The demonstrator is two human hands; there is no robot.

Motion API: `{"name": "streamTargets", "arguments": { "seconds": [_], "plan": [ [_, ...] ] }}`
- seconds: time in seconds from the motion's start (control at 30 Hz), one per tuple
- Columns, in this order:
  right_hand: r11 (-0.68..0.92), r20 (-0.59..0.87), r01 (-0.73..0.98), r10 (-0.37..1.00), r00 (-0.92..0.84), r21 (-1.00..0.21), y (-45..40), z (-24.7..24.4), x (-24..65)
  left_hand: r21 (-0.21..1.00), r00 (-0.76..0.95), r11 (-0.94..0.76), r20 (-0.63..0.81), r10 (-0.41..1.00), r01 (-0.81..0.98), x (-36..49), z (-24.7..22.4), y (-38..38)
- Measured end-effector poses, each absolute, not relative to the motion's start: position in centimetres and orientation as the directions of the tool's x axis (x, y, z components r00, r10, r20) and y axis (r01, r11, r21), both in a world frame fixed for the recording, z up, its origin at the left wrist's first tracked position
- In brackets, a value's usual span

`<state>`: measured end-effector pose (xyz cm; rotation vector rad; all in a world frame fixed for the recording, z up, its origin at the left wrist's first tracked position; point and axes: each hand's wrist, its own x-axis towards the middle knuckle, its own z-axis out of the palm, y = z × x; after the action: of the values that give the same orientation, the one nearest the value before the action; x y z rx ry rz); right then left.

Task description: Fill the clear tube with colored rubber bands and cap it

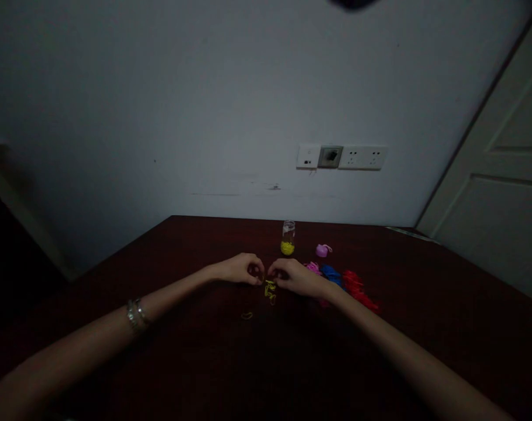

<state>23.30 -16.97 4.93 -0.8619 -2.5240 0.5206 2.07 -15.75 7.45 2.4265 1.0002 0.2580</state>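
My left hand (244,269) and my right hand (297,276) face each other low over the table, fingertips a short gap apart. A thin yellowish loop, which looks like a rubber band (262,279), shows at the pinched fingers of my left hand. On my right hand the thumb and fingers are curled together; whatever they pinch is too small to make out. Between and just below the fingertips lie several yellow rubber bands (270,291) in a loose cluster. A single band (247,316) rests apart, nearer to me.
Behind my hands stands an uncapped clear bottle (287,238) with yellow bands at its bottom. A purple cap (322,251) lies right of it. Pink (312,268), blue (331,273) and red bundles (356,286) sit beyond my right forearm. The dark table (196,234) meets a wall with sockets (362,158).
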Motion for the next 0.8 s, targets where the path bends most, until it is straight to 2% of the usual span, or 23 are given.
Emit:
{"name": "streamTargets", "arguments": {
  "seconds": [0.17,0.33,0.47,0.6,0.8],
  "plan": [
    [0.689,0.169,0.505,0.662,-0.730,-0.521,-17.0,5.7,23.1,0.324,0.697,-0.641,-0.090,0.712,0.696,0.1,8.4,-18.2],
    [0.691,0.089,0.539,0.650,-0.755,-0.481,-17.2,5.5,22.6,0.264,0.653,-0.603,-0.184,0.735,0.753,-0.2,8.1,-20.1],
    [0.717,0.068,0.545,0.629,-0.774,-0.435,-17.2,5.3,22.4,0.340,0.672,-0.596,-0.176,0.720,0.728,-0.1,7.8,-20.3],
    [0.698,0.084,0.524,0.635,-0.768,-0.488,-16.9,4.9,22.3,0.467,0.702,-0.572,-0.164,0.693,0.674,0.3,7.2,-19.9],
    [0.708,0.174,0.465,0.628,-0.758,-0.531,-16.6,3.7,21.8,0.518,0.637,-0.503,-0.110,0.763,0.692,1.4,5.5,-18.9]
  ]
}}
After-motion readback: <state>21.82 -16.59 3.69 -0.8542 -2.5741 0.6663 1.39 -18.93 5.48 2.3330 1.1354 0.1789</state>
